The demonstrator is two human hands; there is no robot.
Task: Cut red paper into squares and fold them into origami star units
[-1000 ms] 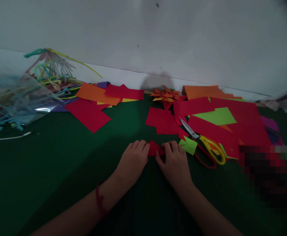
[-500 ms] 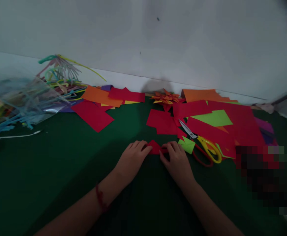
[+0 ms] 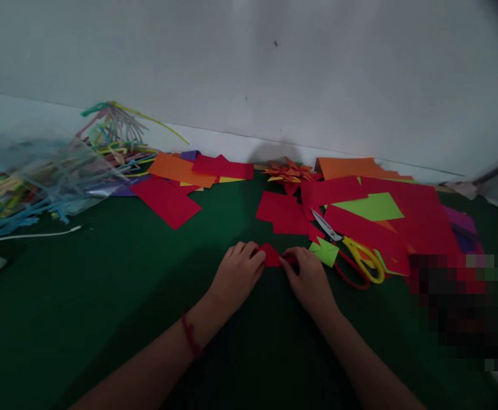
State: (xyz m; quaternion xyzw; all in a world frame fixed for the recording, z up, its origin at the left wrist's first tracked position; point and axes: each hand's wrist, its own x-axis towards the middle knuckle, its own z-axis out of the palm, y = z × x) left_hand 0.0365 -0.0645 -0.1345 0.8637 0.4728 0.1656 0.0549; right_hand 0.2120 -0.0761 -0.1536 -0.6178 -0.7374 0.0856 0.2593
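Observation:
Between my hands lies a small folded piece of red paper (image 3: 271, 255), its top edge rising to a point. My left hand (image 3: 242, 270) grips its left end, with thumb and fingers closed together. My right hand (image 3: 307, 273) pinches the right end between thumb and fingertips. Close beside the right hand sits a folded light-green paper piece (image 3: 324, 252). Scissors (image 3: 363, 259) with one yellow and one red handle loop lie just right of it, blades slightly apart and pointing up-left. Fingers hide both ends of the red piece.
An orange-red folded paper star (image 3: 290, 170) stands near the wall. Red sheets (image 3: 422, 213) and a light-green sheet (image 3: 374, 207) spread at right. More red paper (image 3: 169, 202) and an orange sheet (image 3: 182, 169) lie at back left. A clear plastic bag (image 3: 82, 176) covers coloured pipe cleaners (image 3: 31, 213).
My left thumb has drawn in closer to the fingers on the red paper's left end. The right hand has shifted slightly. The view has moved a little to the left.

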